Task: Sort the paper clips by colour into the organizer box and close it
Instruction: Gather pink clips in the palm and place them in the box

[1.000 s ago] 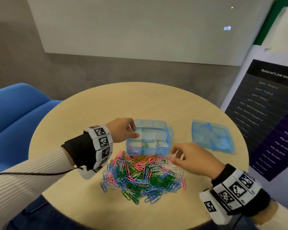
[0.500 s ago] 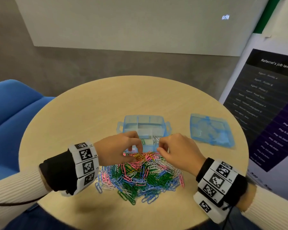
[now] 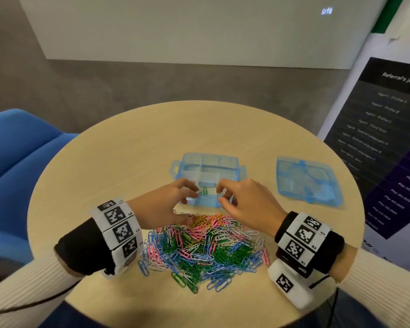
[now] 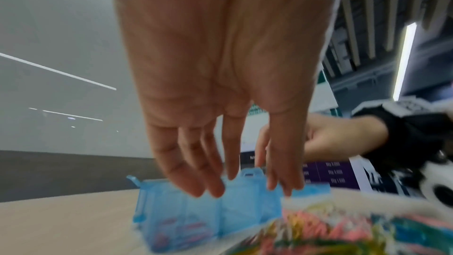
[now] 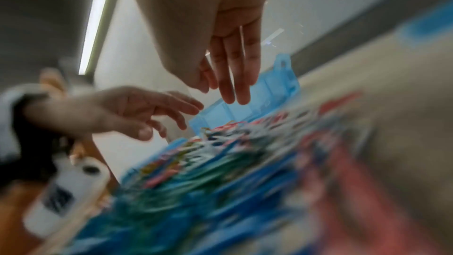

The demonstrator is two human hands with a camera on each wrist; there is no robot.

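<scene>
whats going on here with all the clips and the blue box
A person is sorting a mixed pile of coloured paper clips on a round table into an open blue organizer box. Both hands are at the box's near edge: the left hand and the right hand, with fingers over the front compartments. Only a few clips are in the box so far. Its lid lies apart, to the right.

Cream ribbed sleeves [image 3: 14, 287], black cuffs, white tag-marked wristbands [image 3: 118, 233].
</scene>
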